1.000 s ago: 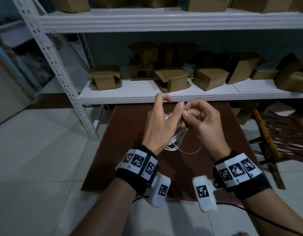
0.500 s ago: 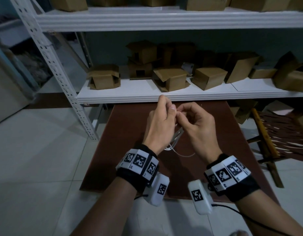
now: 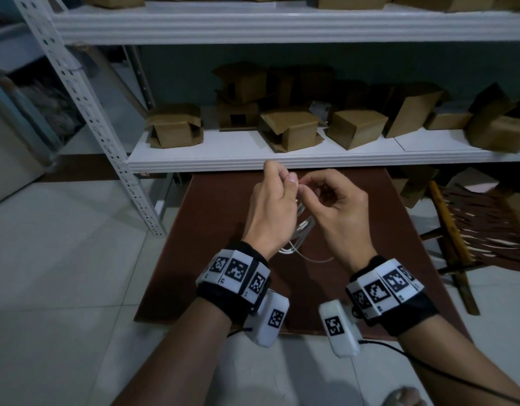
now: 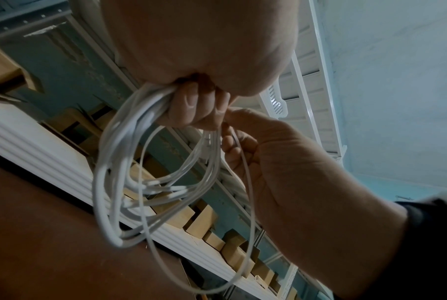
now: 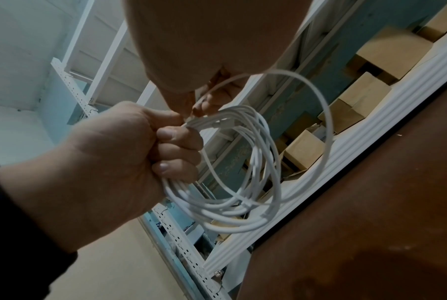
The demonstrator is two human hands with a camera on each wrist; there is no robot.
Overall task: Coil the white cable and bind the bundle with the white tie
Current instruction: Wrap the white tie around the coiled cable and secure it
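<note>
The white cable (image 3: pixel 299 232) is wound into a coil of several loops that hangs over the brown mat. My left hand (image 3: pixel 282 177) grips the top of the coil (image 5: pixel 243 203) in its curled fingers (image 4: pixel 197 109). My right hand (image 3: pixel 311 190) sits right beside the left thumb and pinches a thinner white strand (image 5: pixel 322 113). This strand (image 4: pixel 250 203) swings out in one wide loose loop around the coil. Whether it is the tie or the cable's free end cannot be told.
A brown mat (image 3: pixel 223 215) lies on the tiled floor under my hands. A white shelf (image 3: pixel 282 164) with several cardboard boxes (image 3: pixel 174 127) runs just beyond them, on a perforated upright (image 3: pixel 106 136). A wooden slatted frame (image 3: pixel 472 230) lies at the right.
My left fingers have curled down tighter over the coil. The right fingertips have come in against the left thumb, and the loose loop below has drawn in a little.
</note>
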